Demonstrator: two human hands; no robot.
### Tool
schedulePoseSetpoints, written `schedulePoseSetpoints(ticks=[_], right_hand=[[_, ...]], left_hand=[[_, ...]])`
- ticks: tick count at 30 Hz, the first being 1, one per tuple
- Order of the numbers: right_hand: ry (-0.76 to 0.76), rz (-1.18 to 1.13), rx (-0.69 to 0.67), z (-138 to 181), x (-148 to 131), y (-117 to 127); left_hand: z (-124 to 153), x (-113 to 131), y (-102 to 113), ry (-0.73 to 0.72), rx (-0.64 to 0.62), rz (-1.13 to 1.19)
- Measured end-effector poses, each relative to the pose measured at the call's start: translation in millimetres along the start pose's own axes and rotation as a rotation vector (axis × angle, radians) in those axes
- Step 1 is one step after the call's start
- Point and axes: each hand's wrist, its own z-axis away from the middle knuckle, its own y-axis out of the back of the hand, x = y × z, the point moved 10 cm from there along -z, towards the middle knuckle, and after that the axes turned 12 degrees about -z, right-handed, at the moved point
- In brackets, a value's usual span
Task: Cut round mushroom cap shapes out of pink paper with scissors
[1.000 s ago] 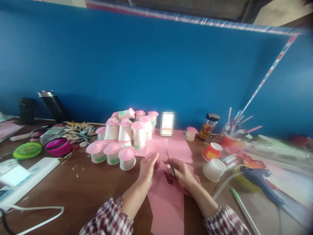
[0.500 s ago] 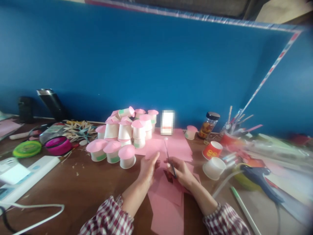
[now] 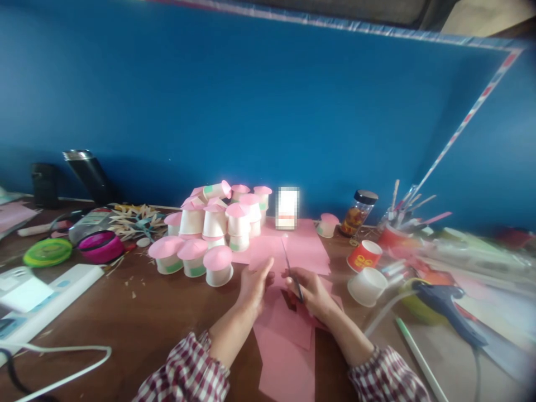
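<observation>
My right hand (image 3: 310, 290) is closed around a pair of scissors (image 3: 290, 268) whose blades point away from me over the pink paper sheets (image 3: 288, 340). Beside it, my left hand (image 3: 254, 283) pinches a piece of pink paper (image 3: 263, 262) at the blades. Both hands rest over a spread of pink sheets on the brown table (image 3: 138, 318). Just left of my hands stands a pile of white paper cups with pink paper caps (image 3: 213, 229).
A white cup (image 3: 367, 286) and a red cup (image 3: 365, 255) lie right of my hands, with a blue glue gun (image 3: 446, 310), a jar (image 3: 358, 213) and a pot of brushes (image 3: 397, 223). At left are a magenta bowl (image 3: 99, 247), green lid (image 3: 47, 252), dark flask (image 3: 90, 176) and white cable (image 3: 62, 357).
The view drifted slightly downward. My hands have barely moved; the scissors and paper stay in the same grip.
</observation>
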Motion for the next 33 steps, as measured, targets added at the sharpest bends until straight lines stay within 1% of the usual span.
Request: schedulePoseSetpoints(ticks=[6,13,19,26,33], right_hand=[[-0.001,0.026,0.017,0.2,-1.3,0.7],[-0.056,0.047,0.044,0.5,0.9,1.3],[-0.039,-0.004,0.020,0.9,0.5,1.3],[-0.020,-0.001,0.020,0.6,-1.8,3.2],[-0.005,0.066,0.040,1.0,-7.5,5.3]], left_hand=[[2.2,2.6,-1.3,0.006,0.003,0.017],[2.7,1.6,-1.0,0.020,0.005,-0.036],[0.9,2.2,-3.3,-0.001,-0.030,-0.096],[2.4,3.6,-2.3,-0.011,-0.011,-0.205],[3.6,4.6,-4.4,-0.014,-0.019,-0.161]])
